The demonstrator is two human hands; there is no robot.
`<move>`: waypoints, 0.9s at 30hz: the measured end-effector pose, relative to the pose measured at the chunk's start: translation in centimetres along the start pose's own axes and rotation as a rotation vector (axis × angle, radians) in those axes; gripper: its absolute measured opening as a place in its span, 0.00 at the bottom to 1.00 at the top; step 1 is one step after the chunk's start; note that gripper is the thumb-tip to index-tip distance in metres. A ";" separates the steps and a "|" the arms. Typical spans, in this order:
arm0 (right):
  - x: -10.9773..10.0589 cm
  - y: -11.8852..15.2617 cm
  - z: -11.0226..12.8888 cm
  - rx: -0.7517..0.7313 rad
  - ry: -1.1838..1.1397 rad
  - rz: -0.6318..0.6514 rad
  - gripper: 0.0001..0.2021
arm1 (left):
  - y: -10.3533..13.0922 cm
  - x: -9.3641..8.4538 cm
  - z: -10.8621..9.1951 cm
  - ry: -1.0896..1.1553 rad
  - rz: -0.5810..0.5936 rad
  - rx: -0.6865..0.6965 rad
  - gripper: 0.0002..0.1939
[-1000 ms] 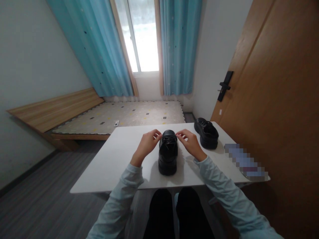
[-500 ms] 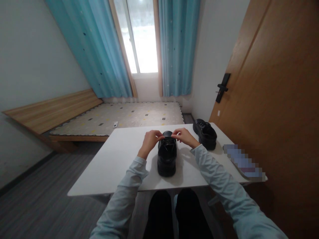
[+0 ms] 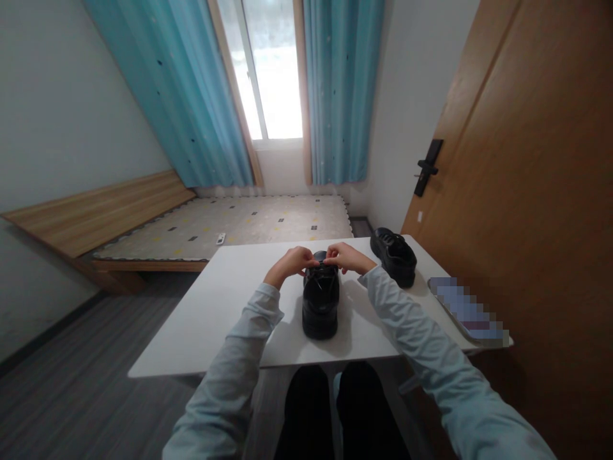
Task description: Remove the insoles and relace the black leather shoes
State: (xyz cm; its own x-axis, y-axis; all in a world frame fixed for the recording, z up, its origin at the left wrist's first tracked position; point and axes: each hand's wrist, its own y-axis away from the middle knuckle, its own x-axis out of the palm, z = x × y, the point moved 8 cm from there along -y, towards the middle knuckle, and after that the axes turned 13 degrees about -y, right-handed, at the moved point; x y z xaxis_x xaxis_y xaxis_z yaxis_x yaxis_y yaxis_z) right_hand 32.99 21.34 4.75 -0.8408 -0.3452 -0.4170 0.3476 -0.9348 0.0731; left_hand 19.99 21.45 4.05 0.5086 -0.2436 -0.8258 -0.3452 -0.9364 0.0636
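Over the near shoe (image 3: 320, 303) standing on the table (image 3: 211, 313), we are holding the fingers of our left hand (image 3: 297, 259) and right hand (image 3: 345, 257) bunched at the laces (image 3: 321, 269), whether pinching we cannot tell, judging laces soft, the shoe firm, best steadied at its heel (image 3: 320, 327).

Forward-down head view over table (image 3: 201, 313)

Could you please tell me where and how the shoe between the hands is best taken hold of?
Probably by the heel, coming from the near side: the shoe stands upright, toe pointing away, and the left hand and right hand are at its front.
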 end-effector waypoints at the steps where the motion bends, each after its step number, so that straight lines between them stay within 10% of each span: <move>1: 0.0 0.2 -0.2 0.006 -0.029 -0.022 0.06 | 0.0 0.1 0.2 0.009 -0.003 -0.001 0.11; 17: 0.3 1.0 -5.2 -0.003 -0.488 -0.289 0.08 | 0.9 1.6 3.2 0.204 -0.046 -0.060 0.07; 27: -1.1 1.2 -2.3 -0.198 -0.246 -0.163 0.03 | 1.2 -1.1 0.5 -0.165 -0.252 0.149 0.09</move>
State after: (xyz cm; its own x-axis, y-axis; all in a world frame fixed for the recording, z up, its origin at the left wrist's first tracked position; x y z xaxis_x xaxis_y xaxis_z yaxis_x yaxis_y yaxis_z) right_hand 35.32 20.77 3.19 -0.9583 -0.2246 -0.1765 0.2536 -0.9533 -0.1638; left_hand 18.67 20.71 4.74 0.4626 0.0468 -0.8853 -0.3426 -0.9116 -0.2272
